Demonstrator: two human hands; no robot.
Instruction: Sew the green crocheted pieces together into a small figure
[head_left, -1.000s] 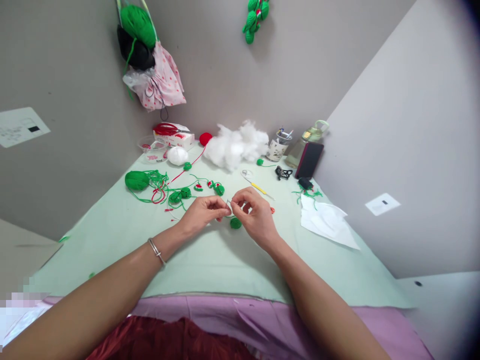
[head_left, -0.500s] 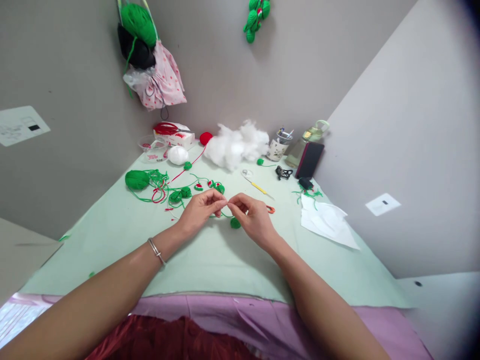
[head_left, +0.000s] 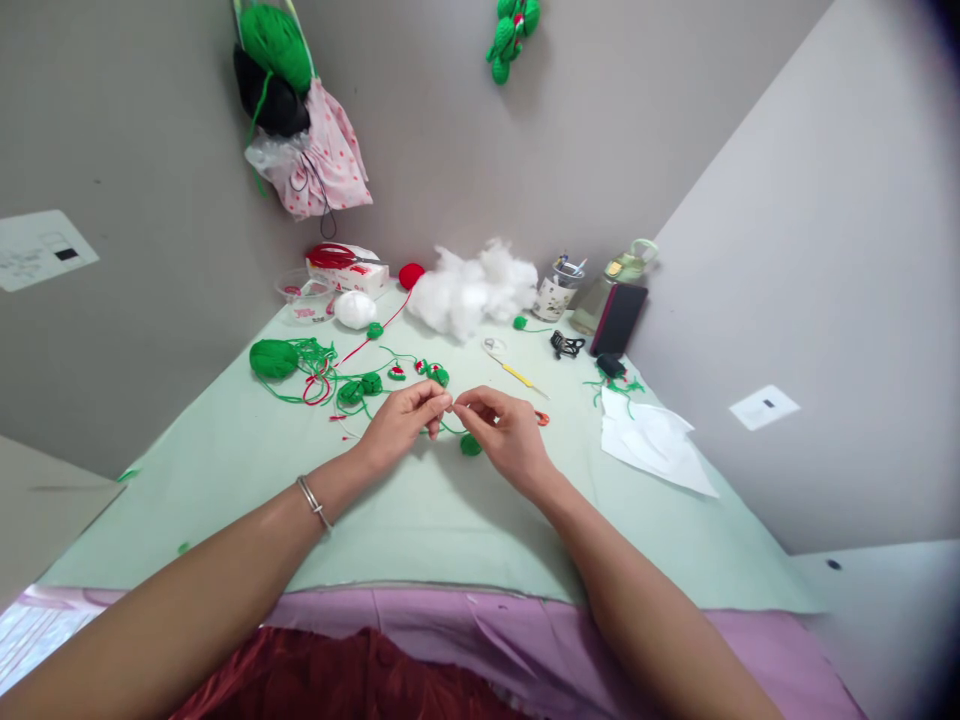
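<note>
My left hand and my right hand meet fingertip to fingertip above the table, each in a pinch. What lies between the fingertips is too small to make out. Just under my right fingers rests a small green crocheted piece, with green yarn running from it beneath my hands. Behind my left hand lie green and red crocheted bits and dark green pieces. An orange stitch marker or clip shows partly past my right hand. Farther back lies a yellow crochet hook.
At left sit a green yarn ball and tangled strands. Along the back are a white yarn ball, red scissors on a box, white stuffing, a pen cup, a bottle and a phone. White paper lies right.
Both hands stay pinched together in nearly the same place. My fingertips have shifted only slightly, with a small gap now showing between them.
</note>
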